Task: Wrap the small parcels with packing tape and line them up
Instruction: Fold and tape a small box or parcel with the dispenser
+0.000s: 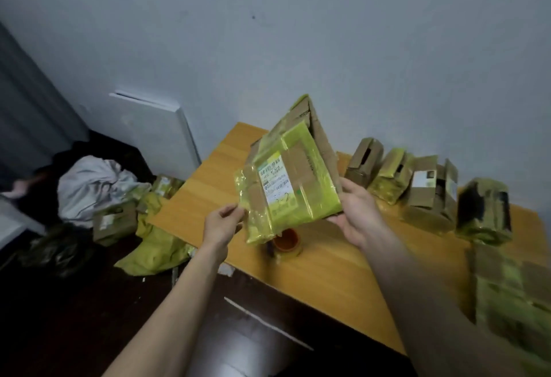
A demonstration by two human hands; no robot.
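Head view: left hand and right hand grip a taped parcel above the table.

Left hand, right hand bare; forearms uncovered, sleeves out of view.

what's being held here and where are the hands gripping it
A taped cardboard parcel, lifted above the table. The left hand pinches its lower left tape-covered edge; the right hand grips its lower right corner.

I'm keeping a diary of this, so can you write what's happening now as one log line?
both hands hold yellow-taped cardboard parcel above wooden table | orange-cored tape roll beneath | wrapped parcels lined along wall
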